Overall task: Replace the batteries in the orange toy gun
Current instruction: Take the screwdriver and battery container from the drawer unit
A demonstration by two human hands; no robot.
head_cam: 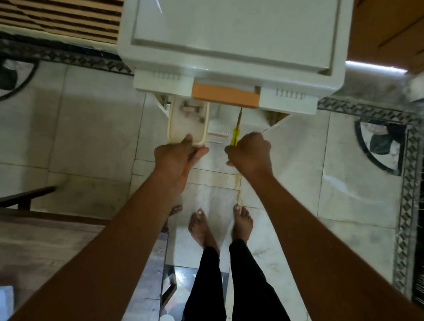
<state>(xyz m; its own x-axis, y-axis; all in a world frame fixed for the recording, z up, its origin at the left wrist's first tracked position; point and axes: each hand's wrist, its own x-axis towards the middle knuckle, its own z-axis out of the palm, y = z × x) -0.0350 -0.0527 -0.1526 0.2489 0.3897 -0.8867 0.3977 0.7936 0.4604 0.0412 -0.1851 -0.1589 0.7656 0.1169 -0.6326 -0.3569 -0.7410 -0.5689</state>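
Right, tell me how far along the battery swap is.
Only fetching so far. Done: the drawer of the white cabinet stands open. In hand: the right hand grips a yellow screwdriver, the left hand holds a cream tray in the drawer. Left: the whole swap; no toy gun is in view.

Marble floor (pixel 355 183) w/ black patterned border (pixel 407 199) — white plastic cabinet (pixel 233 24) & bare feet (pixel 201 224) on it.
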